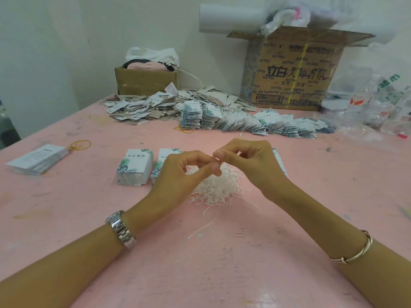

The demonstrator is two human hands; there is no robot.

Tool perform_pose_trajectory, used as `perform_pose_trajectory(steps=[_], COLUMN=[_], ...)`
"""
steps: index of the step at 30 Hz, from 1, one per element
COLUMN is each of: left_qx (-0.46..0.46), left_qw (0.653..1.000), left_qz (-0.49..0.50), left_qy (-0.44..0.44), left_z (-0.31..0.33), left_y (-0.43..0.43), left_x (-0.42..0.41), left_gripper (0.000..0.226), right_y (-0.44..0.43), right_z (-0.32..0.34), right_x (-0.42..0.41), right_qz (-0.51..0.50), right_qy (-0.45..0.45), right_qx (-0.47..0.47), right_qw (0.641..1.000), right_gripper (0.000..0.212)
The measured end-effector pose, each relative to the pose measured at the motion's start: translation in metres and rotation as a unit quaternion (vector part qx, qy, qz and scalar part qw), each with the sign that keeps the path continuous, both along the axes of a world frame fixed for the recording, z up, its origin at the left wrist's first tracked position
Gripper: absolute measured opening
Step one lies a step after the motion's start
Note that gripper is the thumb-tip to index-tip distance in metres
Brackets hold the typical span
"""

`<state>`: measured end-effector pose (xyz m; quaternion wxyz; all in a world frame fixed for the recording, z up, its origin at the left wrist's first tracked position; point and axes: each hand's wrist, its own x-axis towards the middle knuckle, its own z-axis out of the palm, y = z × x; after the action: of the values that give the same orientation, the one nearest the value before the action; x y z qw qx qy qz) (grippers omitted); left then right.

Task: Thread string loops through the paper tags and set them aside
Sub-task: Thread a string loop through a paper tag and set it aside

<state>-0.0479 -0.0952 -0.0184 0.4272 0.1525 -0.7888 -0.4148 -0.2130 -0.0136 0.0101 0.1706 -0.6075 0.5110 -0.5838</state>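
Lying in a loose white tangle on the pink worktop (222, 263), the string loops (216, 188) sit between the two wrists. Just above them the left hand (178, 174) and right hand (251, 162) meet fingertip to fingertip, each pinching one strand (220, 162) between thumb and forefinger. Stacks of leaf-printed paper tags (134, 167) stand just behind the left hand, another partly hidden behind the right. Farther back, strung tags (255, 124) lie in overlapping rows beside a loose heap (142, 107).
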Motion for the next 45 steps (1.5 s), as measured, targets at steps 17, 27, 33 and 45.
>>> perform_pose_trajectory(steps=[17,27,33,45], left_qx=[0.034,-0.011,-0.019,0.014], left_qw=[0.996,0.996,0.998,0.993], left_qz=[0.087,0.07,0.062,0.103], left_qy=[0.011,-0.05,-0.015,0.054], left_z=[-0.008,-0.008,-0.004,0.005], left_y=[-0.006,0.001,0.003,-0.003], left_x=[-0.002,-0.001,-0.002,0.001], left_gripper=[0.014,0.006,0.009,0.003], right_y=[-0.002,0.0,0.002,0.002], right_z=[-0.011,-0.001,0.002,0.005], right_x=[-0.026,-0.011,-0.003,-0.016], right_qz=[-0.083,-0.096,-0.037,0.022], right_qy=[0.357,0.282,0.216,0.113], right_qx=[0.139,-0.019,-0.049,0.113], right_qw=[0.92,0.954,0.974,0.987], right_gripper=[0.021,0.006,0.01,0.022])
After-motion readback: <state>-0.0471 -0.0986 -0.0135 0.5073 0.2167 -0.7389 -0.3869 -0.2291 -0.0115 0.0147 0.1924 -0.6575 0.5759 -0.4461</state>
